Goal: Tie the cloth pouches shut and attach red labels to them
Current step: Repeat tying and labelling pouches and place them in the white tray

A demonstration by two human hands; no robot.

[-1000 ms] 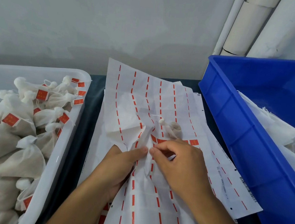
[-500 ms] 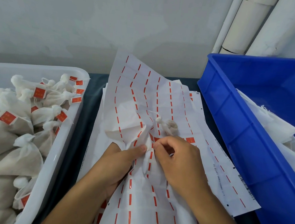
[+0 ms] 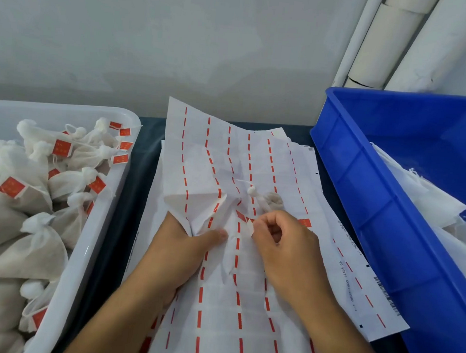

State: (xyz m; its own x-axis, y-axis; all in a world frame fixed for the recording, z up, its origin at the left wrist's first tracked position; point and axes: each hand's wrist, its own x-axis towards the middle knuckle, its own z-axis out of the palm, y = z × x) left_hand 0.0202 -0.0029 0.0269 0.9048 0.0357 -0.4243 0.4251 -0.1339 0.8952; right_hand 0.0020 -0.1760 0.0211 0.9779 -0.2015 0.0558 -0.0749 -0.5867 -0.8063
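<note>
Head cam, left hand (image 3: 182,244) pinching up a crumpled fold of the label sheet (image 3: 224,301), right hand (image 3: 282,244) fingers curled, pinching at a label on it, tied pouch (image 3: 266,201) lying just past the knuckles, finished labelled pouches (image 3: 30,188) piled in white tray (image 3: 92,249) on the left, blue bin (image 3: 376,215) on the right

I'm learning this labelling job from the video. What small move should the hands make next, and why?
Probably peel the label free: the right hand is pinching at a red label on the label sheet, the left hand grips that sheet, and the tied pouch lies just beyond, without a label.
</note>
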